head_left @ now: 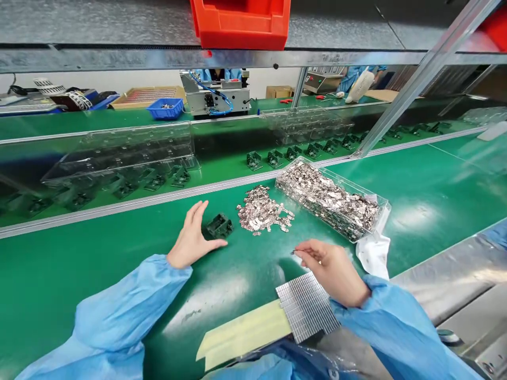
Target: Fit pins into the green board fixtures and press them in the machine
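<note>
My left hand point(192, 237) is open, thumb and fingers spread beside a dark green plastic housing point(218, 227) on the green worktop. My right hand point(328, 266) pinches a tiny dark piece point(293, 252) between thumb and fingertip; its kind is too small to make out. Below that hand lies a sheet of silvery metal blocks point(304, 306) in close rows, with a yellow paper strip point(245, 332) at its left. A loose heap of small metal plates point(261, 211) lies beyond the housing. To its right, a clear plastic tray point(382, 219) holds many more such plates.
A conveyor with a metal rail point(222, 186) runs behind the worktop, carrying several green housings point(274, 158) and clear trays point(130, 150). A slanted metal post point(415, 82) rises at right. An orange bin point(241, 26) sits on the shelf overhead. People in blue work across the line.
</note>
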Action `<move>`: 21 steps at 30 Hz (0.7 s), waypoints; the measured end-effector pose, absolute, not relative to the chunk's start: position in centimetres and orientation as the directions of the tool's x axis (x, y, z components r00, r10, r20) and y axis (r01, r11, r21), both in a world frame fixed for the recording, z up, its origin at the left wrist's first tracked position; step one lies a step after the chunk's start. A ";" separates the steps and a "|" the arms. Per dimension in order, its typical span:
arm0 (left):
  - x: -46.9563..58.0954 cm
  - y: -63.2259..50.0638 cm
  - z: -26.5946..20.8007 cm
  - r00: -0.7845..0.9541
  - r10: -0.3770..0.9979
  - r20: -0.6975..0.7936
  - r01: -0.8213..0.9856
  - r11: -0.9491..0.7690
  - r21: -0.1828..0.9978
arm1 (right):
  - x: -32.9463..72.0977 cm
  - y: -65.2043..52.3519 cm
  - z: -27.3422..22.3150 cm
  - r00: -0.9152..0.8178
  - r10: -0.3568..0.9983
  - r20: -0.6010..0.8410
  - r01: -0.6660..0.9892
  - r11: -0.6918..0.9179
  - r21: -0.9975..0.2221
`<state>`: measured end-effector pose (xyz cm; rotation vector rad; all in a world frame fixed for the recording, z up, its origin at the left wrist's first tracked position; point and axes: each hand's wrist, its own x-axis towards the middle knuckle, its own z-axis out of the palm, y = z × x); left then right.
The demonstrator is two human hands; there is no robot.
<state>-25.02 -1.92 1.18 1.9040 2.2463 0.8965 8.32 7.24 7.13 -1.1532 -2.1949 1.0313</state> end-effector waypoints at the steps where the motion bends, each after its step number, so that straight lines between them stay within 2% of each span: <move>1: -25.7 -2.3 1.3 -0.130 0.959 0.252 0.877 -0.008 0.481 | 8.5 6.5 7.1 -0.540 0.842 0.022 0.487 0.333 -0.808; 3: -27.0 -2.4 1.8 0.106 0.988 0.114 0.832 -0.151 0.534 | 9.0 5.1 7.1 -0.537 0.843 -0.023 0.456 0.267 -0.849; 5: -27.6 -1.9 2.3 0.273 0.962 0.017 0.770 -0.229 0.596 | 9.3 3.8 7.1 -0.552 0.832 -0.058 0.427 0.222 -0.876; 9: -25.5 -0.8 3.0 0.379 0.925 -0.012 0.731 -0.291 0.617 | 9.7 1.5 7.2 -0.562 0.823 -0.086 0.412 0.188 -0.891; 12: -22.8 -1.1 2.7 0.351 0.933 0.075 0.699 -0.315 0.642 | 9.8 0.2 6.9 -0.531 0.839 -0.118 0.386 0.115 -0.915; 15: -19.9 -2.2 2.2 0.180 0.973 0.144 0.581 -0.223 0.783 | 9.7 -0.8 6.2 -0.481 0.864 -0.151 0.339 0.025 -0.941; 18: -16.0 -3.4 2.1 0.072 0.997 0.023 0.249 -0.041 0.968 | 9.2 -1.4 5.5 -0.401 0.916 -0.011 0.283 0.113 -0.953; 21: -12.2 -4.2 2.8 0.099 0.993 -0.060 -0.025 0.063 0.998 | 8.7 -1.8 5.1 -0.349 0.933 0.084 0.256 0.181 -0.950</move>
